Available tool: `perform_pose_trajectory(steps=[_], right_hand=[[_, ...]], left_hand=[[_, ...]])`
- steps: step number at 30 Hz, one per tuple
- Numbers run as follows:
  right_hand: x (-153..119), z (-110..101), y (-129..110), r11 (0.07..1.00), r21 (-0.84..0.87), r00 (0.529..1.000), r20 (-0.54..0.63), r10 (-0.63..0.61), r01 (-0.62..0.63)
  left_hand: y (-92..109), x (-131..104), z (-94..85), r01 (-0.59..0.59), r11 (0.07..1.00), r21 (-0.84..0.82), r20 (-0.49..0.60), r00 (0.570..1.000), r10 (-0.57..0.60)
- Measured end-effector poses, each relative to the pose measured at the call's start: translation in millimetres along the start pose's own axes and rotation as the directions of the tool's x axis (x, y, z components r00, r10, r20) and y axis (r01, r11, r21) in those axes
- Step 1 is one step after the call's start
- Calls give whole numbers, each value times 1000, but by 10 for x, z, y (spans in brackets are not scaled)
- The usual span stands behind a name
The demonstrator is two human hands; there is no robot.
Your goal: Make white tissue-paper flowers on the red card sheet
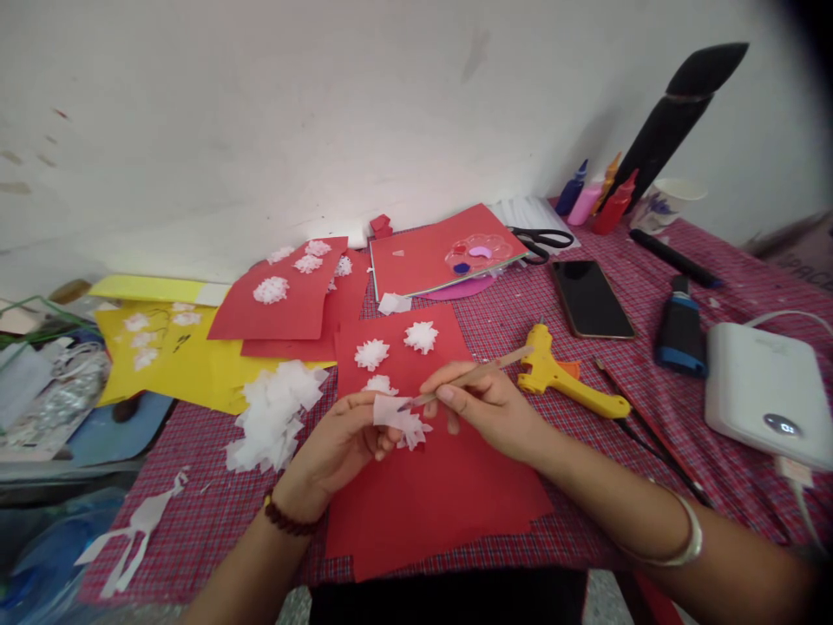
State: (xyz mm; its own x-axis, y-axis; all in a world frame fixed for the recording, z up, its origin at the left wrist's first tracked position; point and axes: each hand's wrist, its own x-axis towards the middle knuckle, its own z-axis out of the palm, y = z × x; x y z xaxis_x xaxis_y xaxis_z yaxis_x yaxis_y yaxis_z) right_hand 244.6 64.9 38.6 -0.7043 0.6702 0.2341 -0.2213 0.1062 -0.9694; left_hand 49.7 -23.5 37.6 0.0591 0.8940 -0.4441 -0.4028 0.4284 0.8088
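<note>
My left hand (355,434) pinches a small square of white tissue paper (389,411) by its left edge. In my right hand (478,399) is a slim, pale stick (482,370), tapered like a paintbrush, held much like a pen. Its darker tip meets the tissue square. Below both hands lies red paper (442,495), bearing fluffy white tissue flowers (422,337). One flower directly beneath my fingers is partly hidden. A heap of loose white tissue squares (273,417) lies left of the red paper, near my left wrist.
To the right are a yellow glue gun (566,378), a phone (592,299), a red-handled paintbrush (651,430) and a white power bank (768,395). Behind stand paint bottles (615,204), black scissors (541,241) and a paint palette (478,253). Finished red cards (286,312) lie left.
</note>
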Motion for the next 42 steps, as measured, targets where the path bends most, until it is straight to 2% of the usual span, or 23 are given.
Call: perform_pose_trajectory(steps=[8,12,15,18,21,23,24,25,26,28,30,31,33,36,38,40,42], right_hand=[[-37,31,34,996,89,1000,-5,9,-8],[-43,47,47,991,125,999,-27,40,-36],[-39,49,72,985,162,997,-38,60,-53],[-28,49,91,982,174,994,-68,81,-68],[-19,49,91,984,152,991,-82,105,-91],[-20,48,88,980,164,988,-84,132,-117],[-22,45,87,976,174,985,-87,147,-131],[-25,41,86,973,182,983,-89,160,-142],[-27,34,85,971,189,982,-93,165,-146],[-30,18,73,976,177,983,-107,149,-129],[-29,1,48,990,113,988,-118,98,-84],[-28,-5,33,996,72,991,-119,67,-59],[-26,-10,10,1000,6,993,-118,24,-23],[-24,-6,14,1000,26,993,-115,15,-12],[-25,2,38,996,92,993,-113,28,-18],[-24,12,62,987,160,993,-105,51,-34],[-22,22,77,977,208,993,-95,77,-56]], left_hand=[[-47,9,129,-171,985,27,1,985,171],[-48,16,182,-252,966,60,-77,964,256],[-60,-2,195,-330,932,148,-111,931,347],[-74,-41,210,-444,822,357,-59,867,494],[-86,-65,237,-568,565,598,78,744,664],[-93,-62,256,-624,379,684,181,648,740],[-95,-55,264,-634,328,700,204,618,759],[-96,-47,271,-629,327,705,198,618,761],[-94,-40,277,-611,376,697,162,645,747],[-81,-28,286,-530,579,619,29,752,658],[-61,-24,290,-417,788,454,-96,856,508],[-51,-24,290,-371,858,354,-136,888,440],[-39,-25,281,-308,936,173,-179,924,337],[-44,-27,254,-275,961,21,-175,946,274],[-55,-27,241,-295,955,25,-158,942,295],[-57,-28,241,-358,926,119,-147,916,373],[-42,-29,250,-439,846,304,-128,861,492]])
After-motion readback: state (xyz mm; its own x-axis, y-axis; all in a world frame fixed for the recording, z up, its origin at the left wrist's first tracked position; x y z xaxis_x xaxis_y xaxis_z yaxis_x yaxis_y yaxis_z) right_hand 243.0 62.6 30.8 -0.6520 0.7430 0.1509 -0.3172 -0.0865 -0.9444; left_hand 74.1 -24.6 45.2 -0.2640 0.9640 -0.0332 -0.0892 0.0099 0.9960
